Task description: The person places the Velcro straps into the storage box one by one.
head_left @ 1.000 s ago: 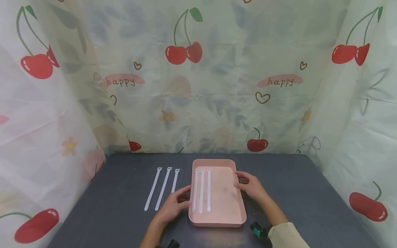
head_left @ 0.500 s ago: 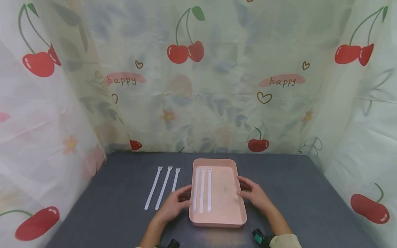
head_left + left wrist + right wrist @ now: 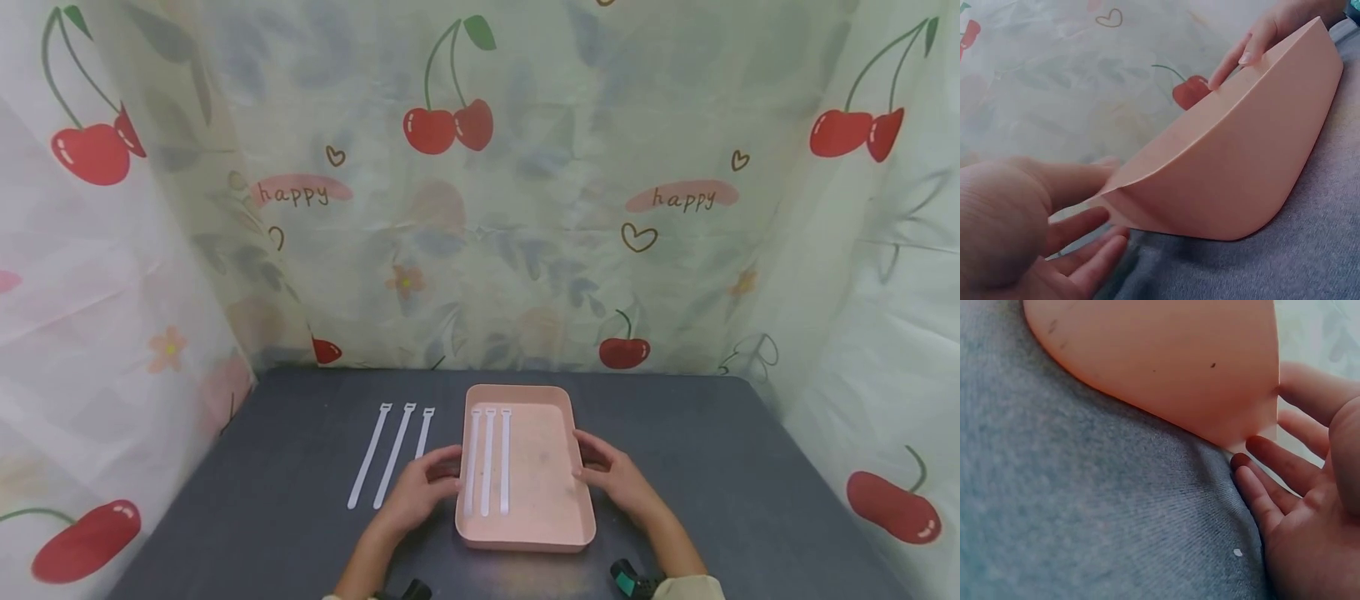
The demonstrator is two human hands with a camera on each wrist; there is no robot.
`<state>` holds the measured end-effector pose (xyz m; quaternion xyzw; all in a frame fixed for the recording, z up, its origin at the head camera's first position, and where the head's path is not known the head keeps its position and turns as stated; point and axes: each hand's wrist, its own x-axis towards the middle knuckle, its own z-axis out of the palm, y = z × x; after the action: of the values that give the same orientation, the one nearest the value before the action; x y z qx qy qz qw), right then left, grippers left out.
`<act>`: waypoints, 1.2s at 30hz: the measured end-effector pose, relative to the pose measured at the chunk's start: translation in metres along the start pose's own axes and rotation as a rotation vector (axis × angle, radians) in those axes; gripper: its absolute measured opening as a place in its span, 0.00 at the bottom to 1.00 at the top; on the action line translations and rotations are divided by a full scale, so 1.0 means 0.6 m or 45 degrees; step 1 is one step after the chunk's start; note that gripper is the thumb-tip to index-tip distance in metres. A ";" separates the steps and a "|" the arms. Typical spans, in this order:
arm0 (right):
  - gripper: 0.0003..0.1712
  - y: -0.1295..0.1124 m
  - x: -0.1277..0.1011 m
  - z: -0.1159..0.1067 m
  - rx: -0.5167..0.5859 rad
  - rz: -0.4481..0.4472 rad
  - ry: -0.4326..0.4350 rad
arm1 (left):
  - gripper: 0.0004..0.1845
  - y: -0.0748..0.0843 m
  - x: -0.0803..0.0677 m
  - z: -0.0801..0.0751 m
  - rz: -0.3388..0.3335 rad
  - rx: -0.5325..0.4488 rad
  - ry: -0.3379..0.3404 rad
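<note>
A shallow pink tray (image 3: 551,483) lies on the dark table with three white cable ties (image 3: 505,467) side by side along its left part. My left hand (image 3: 416,492) is at the tray's left side; in the left wrist view its relaxed fingers (image 3: 1107,250) touch or nearly touch the tray corner. On the opposite side, my right hand (image 3: 618,475) has its fingertips against the tray's right wall, with the fingers loosely bent in the right wrist view. Neither hand wraps round the tray. Three more white ties (image 3: 367,462) lie left of the tray, one partly hidden behind my left hand.
The dark table (image 3: 292,433) ends at a patterned curtain (image 3: 517,283) behind, and curtains hang at both sides. A black wrist device (image 3: 632,577) sits on my right wrist, and another shows at the left.
My right hand has slid a little nearer along the tray's right side, its fingers drawing back from over the rim. Left hand, tray and ties have barely moved.
</note>
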<state>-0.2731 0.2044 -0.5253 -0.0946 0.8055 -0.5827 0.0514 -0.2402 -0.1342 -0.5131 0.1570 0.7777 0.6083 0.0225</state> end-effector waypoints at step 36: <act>0.38 0.006 -0.006 -0.006 0.061 -0.049 -0.046 | 0.15 -0.037 0.033 -0.079 0.217 0.638 0.576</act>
<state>-0.2708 0.2099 -0.5277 -0.1193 0.7884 -0.6008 0.0570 -0.2744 -0.1781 -0.5188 0.0833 0.8722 0.4176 -0.2407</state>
